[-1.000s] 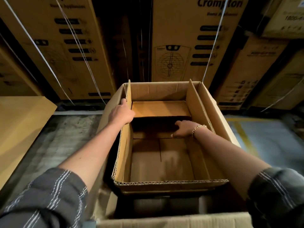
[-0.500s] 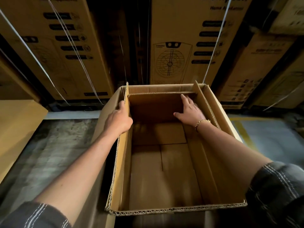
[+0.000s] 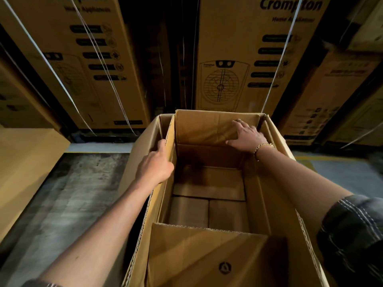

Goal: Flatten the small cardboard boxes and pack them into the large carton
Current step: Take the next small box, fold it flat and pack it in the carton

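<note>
From my head camera, the cardboard box (image 3: 269, 193) stands open in front of me above the concrete floor (image 3: 72, 193), its far end close to the stacked cartons (image 3: 238, 59). It is not flat yet.

My left hand (image 3: 155, 164) has its fingers curled over the top edge of the left wall, clamped on it. My right hand (image 3: 247, 135) lies on the far flap (image 3: 203, 127) with fingers straight and spread, pressing it.

The likely trouble is uneven force. If I push the far flap hard while the left side is only pinched at one spot, the box could twist and crease across a panel instead of folding on its scores. The near flap (image 3: 207, 251) leans inward and could jam the collapse.

The raw edge under my left fingers could cut if it slides. My bracelet (image 3: 263, 146) sits near the right wall and could snag.
</note>
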Tool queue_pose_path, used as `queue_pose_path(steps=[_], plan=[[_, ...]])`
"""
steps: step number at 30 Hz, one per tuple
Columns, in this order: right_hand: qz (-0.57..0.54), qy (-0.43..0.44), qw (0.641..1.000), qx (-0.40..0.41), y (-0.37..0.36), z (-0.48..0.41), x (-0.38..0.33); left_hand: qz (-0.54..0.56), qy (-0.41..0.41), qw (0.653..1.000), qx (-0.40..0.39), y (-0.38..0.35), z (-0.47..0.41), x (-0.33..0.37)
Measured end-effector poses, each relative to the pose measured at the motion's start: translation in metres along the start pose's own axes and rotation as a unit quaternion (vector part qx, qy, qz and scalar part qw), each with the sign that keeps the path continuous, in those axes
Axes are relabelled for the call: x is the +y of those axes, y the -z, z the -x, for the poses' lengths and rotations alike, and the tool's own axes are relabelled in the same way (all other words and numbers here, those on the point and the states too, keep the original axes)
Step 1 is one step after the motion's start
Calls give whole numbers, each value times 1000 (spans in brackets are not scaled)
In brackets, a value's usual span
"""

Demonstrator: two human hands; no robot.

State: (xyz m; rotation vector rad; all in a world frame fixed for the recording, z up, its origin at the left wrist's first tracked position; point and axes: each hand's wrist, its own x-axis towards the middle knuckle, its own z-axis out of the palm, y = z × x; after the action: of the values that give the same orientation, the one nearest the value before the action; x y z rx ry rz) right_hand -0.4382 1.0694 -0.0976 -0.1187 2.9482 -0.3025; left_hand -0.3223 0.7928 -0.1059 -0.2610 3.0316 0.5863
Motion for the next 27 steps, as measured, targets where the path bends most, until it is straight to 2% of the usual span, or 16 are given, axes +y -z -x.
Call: queue_pose_path(steps=[6,12,14,18,21,24,27], plan=[[80,22,993,87,4,26,17,5,16,1000,13,-1,4,3],[82,5,995,57,11,50,32,-27,19,999,17,0,10,14],[59,-7,995,76,12,58,35,-38,21,999,16,2,10,14],[-62,-50,988,132,19,77,43,-45,16,999,16,3,10,11],[-133,-97,979,117,19,91,53,-38,12,999,22,1,8,7],[-120,-136,980,80,14,101,54,-35,12,999,26,1,9,6],[-96,-115,985,81,15,102,49,-41,13,999,26,1,12,7]])
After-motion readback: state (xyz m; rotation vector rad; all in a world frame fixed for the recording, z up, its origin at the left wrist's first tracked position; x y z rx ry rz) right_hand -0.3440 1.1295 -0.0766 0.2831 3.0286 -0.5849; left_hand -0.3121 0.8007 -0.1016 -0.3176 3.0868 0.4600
